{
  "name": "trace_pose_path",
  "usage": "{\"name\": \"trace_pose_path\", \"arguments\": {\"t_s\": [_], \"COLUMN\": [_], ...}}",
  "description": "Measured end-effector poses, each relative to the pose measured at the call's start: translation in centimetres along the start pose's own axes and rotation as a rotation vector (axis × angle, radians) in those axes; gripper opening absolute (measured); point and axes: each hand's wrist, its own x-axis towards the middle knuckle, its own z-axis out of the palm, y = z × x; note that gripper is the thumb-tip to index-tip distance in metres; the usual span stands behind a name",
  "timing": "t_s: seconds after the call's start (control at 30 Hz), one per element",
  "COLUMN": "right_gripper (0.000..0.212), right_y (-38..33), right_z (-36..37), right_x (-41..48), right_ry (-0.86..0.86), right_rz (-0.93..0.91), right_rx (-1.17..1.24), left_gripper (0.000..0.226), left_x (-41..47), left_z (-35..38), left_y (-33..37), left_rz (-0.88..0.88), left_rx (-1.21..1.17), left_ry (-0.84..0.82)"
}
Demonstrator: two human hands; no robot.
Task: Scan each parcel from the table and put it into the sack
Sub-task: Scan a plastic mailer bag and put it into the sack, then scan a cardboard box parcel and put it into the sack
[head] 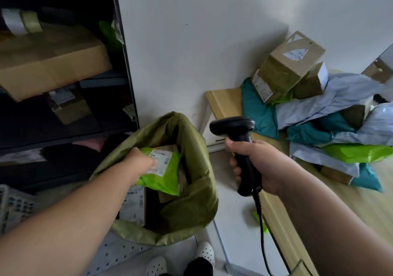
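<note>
One olive-green sack [191, 190] stands open at the lower centre of the frame. Inside it lie a white-labelled carton [134, 205] and some brown boxes [170, 148]. The left hand [138, 163] grips a lime-green mailer [163, 180] with a white label, held in the sack's mouth just above them. At centre right, the right hand [255, 163] is wrapped round the handle of a black barcode scanner [234, 126], whose cable [260, 222] hangs down. At the right, the wooden table [223, 101] carries a heap of teal mailers [259, 109] and grey mailers [329, 101], with a cardboard box [289, 63] on top against the white wall. A dark shelf unit [125, 63] holding more cartons fills the left, just beside the sack.
</note>
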Motion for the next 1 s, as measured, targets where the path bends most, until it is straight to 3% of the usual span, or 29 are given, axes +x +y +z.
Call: {"name": "trace_pose_path", "arguments": {"t_s": [0.17,0.27,0.53,0.77,1.0], "right_gripper": [0.040,0.031,0.023,0.020,0.017], "right_y": [-0.8,-2.0,-6.5,-11.1,-13.4], "right_z": [-1.6,-3.6,-12.8,-21.3,-25.0], "right_x": [-0.2,-0.4,1.5,7.9,14.7], "right_ry": [0.066,0.143,0.420,0.554,0.653], "right_rz": [-0.034,-0.082,-0.294,-0.429,-0.431], "right_rx": [0.024,0.065,0.179,0.316,0.289], "left_gripper": [0.075,0.072,0.082,0.082,0.086], "left_x": [0.0,-0.7,-3.0,-1.6,2.8], "left_z": [0.7,2.2,8.5,16.2,22.3], "left_y": [4.1,8.4,21.2,32.8,40.1], "left_rz": [0.190,0.339,0.624,0.663,0.536], "left_rx": [0.143,0.194,0.229,0.198,0.073], "left_ry": [0.052,0.065,-0.028,-0.070,-0.117]}}
